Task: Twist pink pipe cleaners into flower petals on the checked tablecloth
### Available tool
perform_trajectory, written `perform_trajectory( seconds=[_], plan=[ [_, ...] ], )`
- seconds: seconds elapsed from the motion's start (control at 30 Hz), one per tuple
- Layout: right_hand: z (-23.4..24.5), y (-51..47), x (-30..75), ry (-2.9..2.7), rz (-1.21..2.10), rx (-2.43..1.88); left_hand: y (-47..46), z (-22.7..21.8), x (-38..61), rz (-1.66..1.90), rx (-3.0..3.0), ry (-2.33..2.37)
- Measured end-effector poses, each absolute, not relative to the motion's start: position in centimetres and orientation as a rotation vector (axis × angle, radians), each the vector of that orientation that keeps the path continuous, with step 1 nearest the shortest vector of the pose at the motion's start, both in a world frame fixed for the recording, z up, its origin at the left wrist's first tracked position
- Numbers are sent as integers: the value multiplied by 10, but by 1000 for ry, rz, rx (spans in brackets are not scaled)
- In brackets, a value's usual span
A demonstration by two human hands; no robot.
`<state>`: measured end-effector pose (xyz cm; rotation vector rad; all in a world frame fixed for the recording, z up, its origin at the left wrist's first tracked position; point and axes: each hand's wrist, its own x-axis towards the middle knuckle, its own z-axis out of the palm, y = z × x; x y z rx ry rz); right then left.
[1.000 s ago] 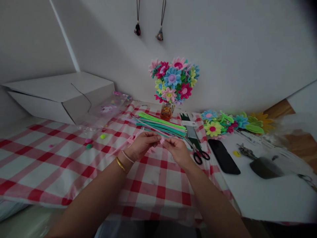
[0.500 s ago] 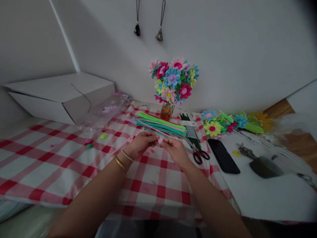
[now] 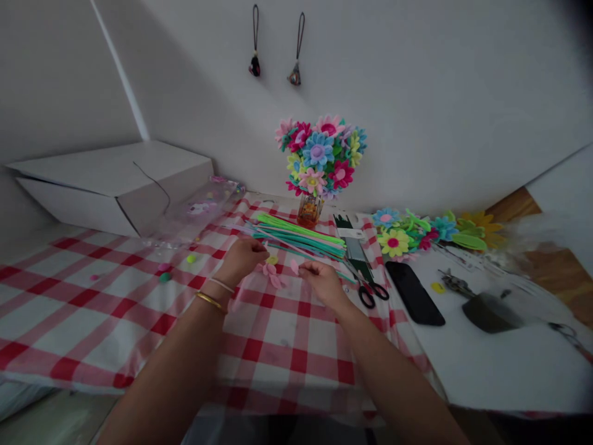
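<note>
My right hand (image 3: pixel 323 283) is closed in a pinch on a small pink pipe-cleaner petal (image 3: pixel 294 267), held just above the checked cloth. To its left, my left hand (image 3: pixel 244 259) has its fingertips pressed together; what they hold, if anything, is too small to make out. Just right of those fingertips and below them are several pink petals (image 3: pixel 274 279) and a yellow round piece (image 3: pixel 272 260). Behind both hands lies a bundle of green, teal and pale pipe cleaners (image 3: pixel 301 238). Black-handled scissors (image 3: pixel 373 293) rest to the right of my right hand.
A glass vase (image 3: pixel 309 211) of fuzzy flowers (image 3: pixel 319 154) stands at the back. Rightward are a black phone (image 3: pixel 414 293), keys (image 3: pixel 456 283) and loose flowers (image 3: pixel 393 243). Leftward are a white box (image 3: pixel 125 179), a clear bag (image 3: pixel 194 210) and small pompoms (image 3: pixel 165 277).
My hands were together at a pink piece and are now apart. The left has moved left, uncovering pink petals and the yellow piece; the right keeps a pink petal.
</note>
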<state>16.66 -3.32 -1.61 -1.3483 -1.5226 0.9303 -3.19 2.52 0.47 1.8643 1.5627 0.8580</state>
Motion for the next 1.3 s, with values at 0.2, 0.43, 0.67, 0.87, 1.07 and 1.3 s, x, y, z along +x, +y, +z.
perform_trajectory(
  seconds=[0.2,0.43,0.67,0.87,1.07,1.3],
  plan=[
    [-15,-32,170,-1556,844,-1380,20,12,-35,366,2115,1924],
    [-7,-36,173,-1521,849,-1385,19,9,-43,-10,2143,2053],
    [-7,-36,173,-1541,878,-1387,15,13,-44,-34,2181,2062],
    [-10,-36,174,-1553,878,-1358,14,14,-44,-23,2196,2061],
    [-12,-36,175,-1584,849,-1349,19,16,-44,173,2151,2017],
    [-7,-37,173,-1558,816,-1353,17,18,-34,734,2012,1629]
  ],
)
